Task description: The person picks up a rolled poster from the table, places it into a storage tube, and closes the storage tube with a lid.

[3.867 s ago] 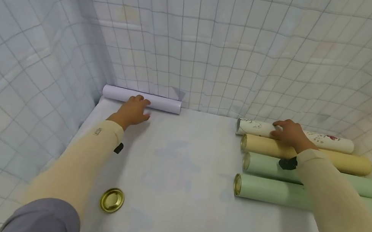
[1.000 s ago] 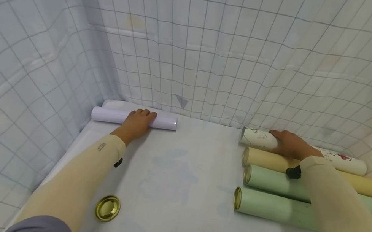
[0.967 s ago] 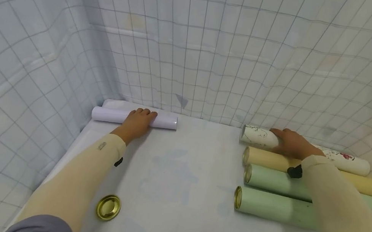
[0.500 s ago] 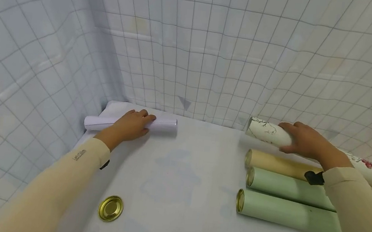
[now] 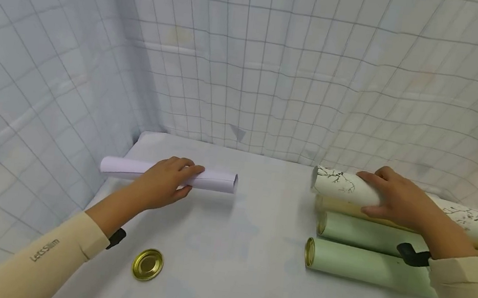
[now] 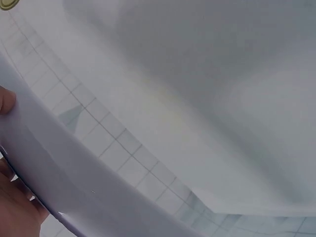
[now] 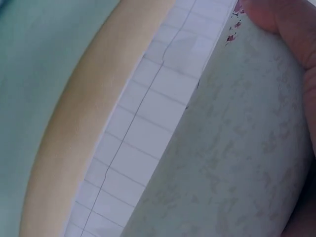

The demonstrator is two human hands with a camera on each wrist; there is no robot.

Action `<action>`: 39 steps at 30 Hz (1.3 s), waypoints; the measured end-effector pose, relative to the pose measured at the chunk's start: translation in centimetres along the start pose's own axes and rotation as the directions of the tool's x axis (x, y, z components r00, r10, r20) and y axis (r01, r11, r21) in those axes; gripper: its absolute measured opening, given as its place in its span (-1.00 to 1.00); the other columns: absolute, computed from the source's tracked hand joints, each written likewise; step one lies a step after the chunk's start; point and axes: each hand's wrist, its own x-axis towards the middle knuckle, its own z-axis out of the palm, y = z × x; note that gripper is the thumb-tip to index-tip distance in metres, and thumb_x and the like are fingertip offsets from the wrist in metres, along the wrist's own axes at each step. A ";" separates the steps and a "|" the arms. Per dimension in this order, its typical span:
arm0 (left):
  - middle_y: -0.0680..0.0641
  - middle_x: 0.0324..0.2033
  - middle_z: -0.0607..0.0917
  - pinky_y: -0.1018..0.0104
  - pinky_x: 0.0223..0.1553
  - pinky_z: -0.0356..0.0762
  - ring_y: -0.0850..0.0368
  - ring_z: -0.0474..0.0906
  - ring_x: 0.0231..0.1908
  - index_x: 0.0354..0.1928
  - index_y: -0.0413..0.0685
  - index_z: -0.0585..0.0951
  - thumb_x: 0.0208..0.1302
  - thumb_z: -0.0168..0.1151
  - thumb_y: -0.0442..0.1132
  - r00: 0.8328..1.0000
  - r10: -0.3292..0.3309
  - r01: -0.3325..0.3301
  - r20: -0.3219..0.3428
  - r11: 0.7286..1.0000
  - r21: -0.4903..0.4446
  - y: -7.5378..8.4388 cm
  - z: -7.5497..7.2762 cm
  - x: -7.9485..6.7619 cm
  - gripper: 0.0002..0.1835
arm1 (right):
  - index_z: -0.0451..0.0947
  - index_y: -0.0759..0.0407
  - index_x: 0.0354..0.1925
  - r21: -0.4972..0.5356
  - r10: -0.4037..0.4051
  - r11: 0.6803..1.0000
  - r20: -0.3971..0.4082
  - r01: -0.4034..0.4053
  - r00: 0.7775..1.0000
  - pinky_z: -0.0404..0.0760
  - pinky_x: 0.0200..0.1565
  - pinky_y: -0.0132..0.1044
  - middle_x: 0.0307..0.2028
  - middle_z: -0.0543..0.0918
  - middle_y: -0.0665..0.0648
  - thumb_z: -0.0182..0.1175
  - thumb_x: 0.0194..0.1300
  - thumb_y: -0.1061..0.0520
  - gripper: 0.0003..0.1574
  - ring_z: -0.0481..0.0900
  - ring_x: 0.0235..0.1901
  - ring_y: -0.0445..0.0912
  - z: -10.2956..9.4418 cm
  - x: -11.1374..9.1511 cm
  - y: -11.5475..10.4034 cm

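In the head view my left hand [image 5: 159, 186] grips a roll of pale lavender paper [image 5: 215, 181], thumb on the near side and fingers over the top. A shadow lies under the roll, which is held above the white surface. The left wrist view shows the roll [image 6: 74, 163] with the fingertips around it. My right hand [image 5: 406, 200] holds a white cardboard tube [image 5: 341, 185] printed with dark branches and red flowers. This tube is raised over a yellow tube [image 5: 338, 206] and partly covers it. Its left end faces the paper roll, with a gap between them.
Two pale green tubes [image 5: 371, 266] with gold end caps lie parallel at the right, in front of the yellow one. A round gold metal lid [image 5: 147, 264] lies on the white surface [image 5: 234, 266] at front left. Grid-patterned cloth walls [image 5: 265, 73] stand behind and at the left.
Both hands have closed round their rolls and lifted them off the surface. The lavender roll and the flowered tube have come nearer to me from the back wall. The other tubes stay put.
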 end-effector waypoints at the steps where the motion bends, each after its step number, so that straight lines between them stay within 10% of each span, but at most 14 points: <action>1: -0.13 -0.02 0.58 -0.06 -0.01 0.58 -0.14 0.57 -0.06 0.24 -0.02 0.49 0.25 0.35 -0.25 1.000 0.002 -0.002 -0.002 1.000 -0.005 0.4 0.0 -0.2 -0.49 | 0.37 0.06 0.33 0.005 -0.012 1.000 -0.016 0.012 1.000 0.55 -0.33 -0.07 -0.06 0.49 0.20 0.53 0.03 -0.06 -0.06 0.55 -0.29 0.01 0.0 -0.3 -0.3; 10: -0.07 0.00 0.58 -0.01 -0.02 0.59 -0.08 0.56 -0.03 0.25 0.03 0.51 0.22 0.40 -0.23 0.998 0.056 -0.056 -0.021 0.998 -0.017 2.1 -0.5 -0.8 -0.46 | 0.41 0.10 0.30 -0.026 -0.141 0.990 -0.145 0.138 0.979 0.60 -0.13 0.09 -0.10 0.64 0.16 0.58 -0.11 -0.02 0.01 0.61 -0.13 0.13 1.0 -1.5 -3.0; 39: -0.05 0.00 0.61 0.07 0.01 0.60 -0.02 0.58 -0.01 0.29 0.13 0.49 0.16 0.48 -0.19 0.971 0.225 -0.227 -0.075 0.974 -0.014 6.9 -0.8 1.4 -0.37 | 0.48 0.20 0.29 -0.050 -0.203 0.979 -0.106 0.198 0.973 0.57 -0.06 0.02 -0.09 0.65 0.09 0.56 -0.10 -0.15 0.03 0.59 -0.09 0.03 3.1 -2.2 -7.9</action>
